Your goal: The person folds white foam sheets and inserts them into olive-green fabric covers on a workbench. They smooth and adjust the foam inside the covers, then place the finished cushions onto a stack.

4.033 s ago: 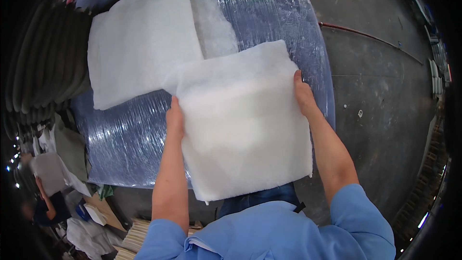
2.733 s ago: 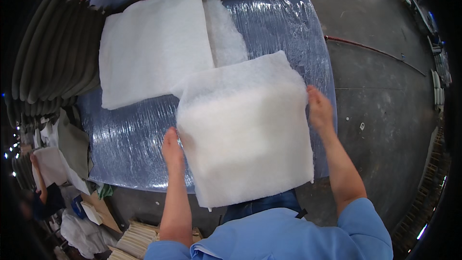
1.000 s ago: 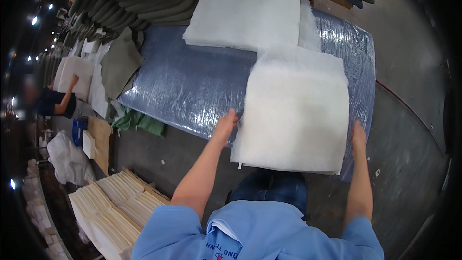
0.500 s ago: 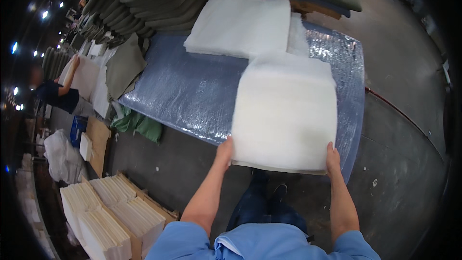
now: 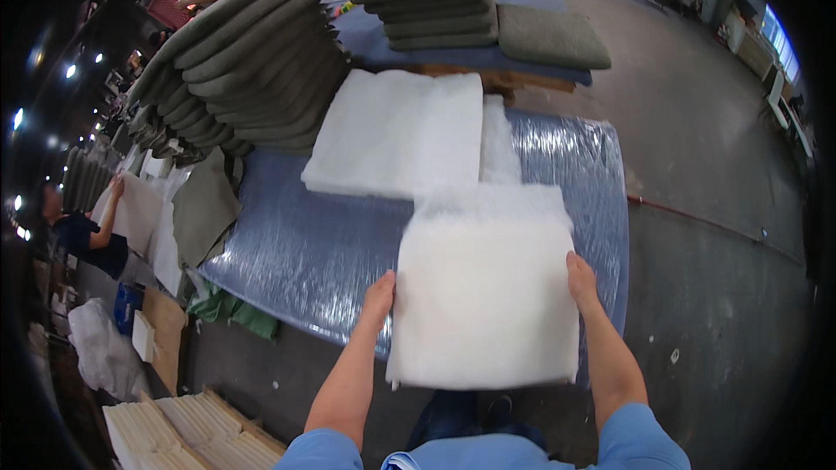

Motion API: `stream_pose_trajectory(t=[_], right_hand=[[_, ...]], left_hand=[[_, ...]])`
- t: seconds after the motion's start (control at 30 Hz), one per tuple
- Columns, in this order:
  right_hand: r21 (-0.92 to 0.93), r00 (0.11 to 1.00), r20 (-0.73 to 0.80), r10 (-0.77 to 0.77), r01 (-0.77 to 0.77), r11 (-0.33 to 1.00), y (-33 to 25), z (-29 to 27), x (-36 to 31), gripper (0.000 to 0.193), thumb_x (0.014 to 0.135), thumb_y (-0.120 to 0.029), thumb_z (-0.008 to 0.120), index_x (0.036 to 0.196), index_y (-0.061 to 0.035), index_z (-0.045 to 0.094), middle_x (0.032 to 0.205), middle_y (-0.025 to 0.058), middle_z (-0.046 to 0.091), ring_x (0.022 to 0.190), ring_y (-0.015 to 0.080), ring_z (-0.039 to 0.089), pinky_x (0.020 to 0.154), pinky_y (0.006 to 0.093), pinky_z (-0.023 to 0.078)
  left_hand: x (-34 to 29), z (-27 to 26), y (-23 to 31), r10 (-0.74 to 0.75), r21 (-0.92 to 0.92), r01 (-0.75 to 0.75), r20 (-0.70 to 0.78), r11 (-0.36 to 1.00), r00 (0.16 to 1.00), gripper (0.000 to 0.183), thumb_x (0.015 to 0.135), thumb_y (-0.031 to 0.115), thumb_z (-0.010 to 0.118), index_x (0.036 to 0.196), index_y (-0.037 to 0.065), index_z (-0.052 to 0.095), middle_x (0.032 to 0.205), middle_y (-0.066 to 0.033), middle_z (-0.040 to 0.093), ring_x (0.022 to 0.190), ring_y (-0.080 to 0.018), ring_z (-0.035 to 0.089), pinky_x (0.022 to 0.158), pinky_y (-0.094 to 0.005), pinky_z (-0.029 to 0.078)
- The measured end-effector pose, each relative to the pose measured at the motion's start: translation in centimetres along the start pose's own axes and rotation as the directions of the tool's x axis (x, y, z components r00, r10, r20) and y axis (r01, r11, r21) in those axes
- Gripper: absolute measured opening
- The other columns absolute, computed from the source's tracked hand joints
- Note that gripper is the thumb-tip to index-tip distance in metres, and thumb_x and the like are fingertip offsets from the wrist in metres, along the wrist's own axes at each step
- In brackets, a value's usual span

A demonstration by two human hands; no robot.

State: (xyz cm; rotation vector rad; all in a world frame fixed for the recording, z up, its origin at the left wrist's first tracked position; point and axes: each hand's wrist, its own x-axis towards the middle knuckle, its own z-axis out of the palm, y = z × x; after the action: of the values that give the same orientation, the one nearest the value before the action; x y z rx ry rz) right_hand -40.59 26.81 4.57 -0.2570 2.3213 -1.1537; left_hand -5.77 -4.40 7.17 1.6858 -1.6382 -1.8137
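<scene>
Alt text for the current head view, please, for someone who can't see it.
A person's left hand and right hand are at opposite sides of a squarish pad covered in white wadding, over the near edge of a blue, film-wrapped platform. Beyond the pad lie white wadding sheets, with stacked grey-green cushions farther back on the left.
</scene>
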Motion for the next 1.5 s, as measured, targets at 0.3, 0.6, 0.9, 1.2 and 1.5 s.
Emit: stream_pose_trajectory(t=[0.3,0.6,0.9,1.2,1.5], right_hand=[[0.091,0.949,-0.014,0.314,-0.311,0.946,-2.5,1.7,5.3,0.082,0.108,-0.064,0.04,0.142,0.0074,0.061,0.143,0.0249,0.063,0.135,0.0376,0.059,0.112,0.044,0.044],[0.463,0.999,0.048,0.006,-0.028,0.886,-4.1,-4.8,-1.3,0.08,0.11,-0.066,0.036,0.143,0.0037,0.059,0.139,0.0148,0.066,0.124,0.0255,0.065,0.107,0.0387,0.05],[0.663,0.901,-0.161,-0.403,0.401,0.632,-14.7,-8.9,-7.6,0.074,0.113,-0.058,0.038,0.149,0.0052,0.05,0.147,0.0146,0.06,0.131,0.0242,0.059,0.111,0.0361,0.046],[0.225,0.646,-0.527,-0.553,0.733,0.642,-17.5,-4.1,-16.8,0.067,0.115,-0.043,0.041,0.15,0.0146,0.041,0.143,0.0308,0.057,0.13,0.0382,0.058,0.111,0.0443,0.042],[0.204,0.859,-0.278,-0.429,0.489,0.848,-8.1,5.9,-20.7,0.073,0.107,-0.038,0.051,0.159,0.0081,0.028,0.154,0.0325,0.046,0.14,0.0425,0.047,0.118,0.0466,0.036]], left_hand=[[11.0,5.1,3.2,-0.22,0.035,0.22,-0.002,0.975,0.975,0.086,0.102,0.067,0.054,0.146,-0.007,0.058,0.149,-0.0243,0.06,0.139,-0.0353,0.057,0.116,-0.0423,0.042],[3.6,4.1,10.0,0.002,-0.005,-0.002,0.009,1.0,1.0,0.076,0.103,0.063,0.054,0.137,-0.003,0.067,0.139,-0.024,0.067,0.131,-0.0334,0.063,0.11,-0.0409,0.047],[-8.2,-2.2,24.0,0.411,-0.129,-0.439,-0.198,0.889,0.89,0.07,0.105,0.056,0.055,0.128,-0.008,0.07,0.125,-0.0183,0.074,0.117,-0.0254,0.066,0.1,-0.0368,0.049],[-8.9,-7.1,28.9,0.508,-0.336,-0.54,-0.186,0.772,0.841,0.075,0.102,0.06,0.058,0.14,-0.004,0.066,0.143,-0.0182,0.065,0.134,-0.0295,0.057,0.116,-0.041,0.038],[-3.4,-10.5,20.5,0.354,-0.495,-0.309,-0.003,0.812,0.935,0.072,0.102,0.058,0.06,0.146,0.001,0.063,0.143,-0.0154,0.066,0.136,-0.03,0.056,0.115,-0.0423,0.04]])
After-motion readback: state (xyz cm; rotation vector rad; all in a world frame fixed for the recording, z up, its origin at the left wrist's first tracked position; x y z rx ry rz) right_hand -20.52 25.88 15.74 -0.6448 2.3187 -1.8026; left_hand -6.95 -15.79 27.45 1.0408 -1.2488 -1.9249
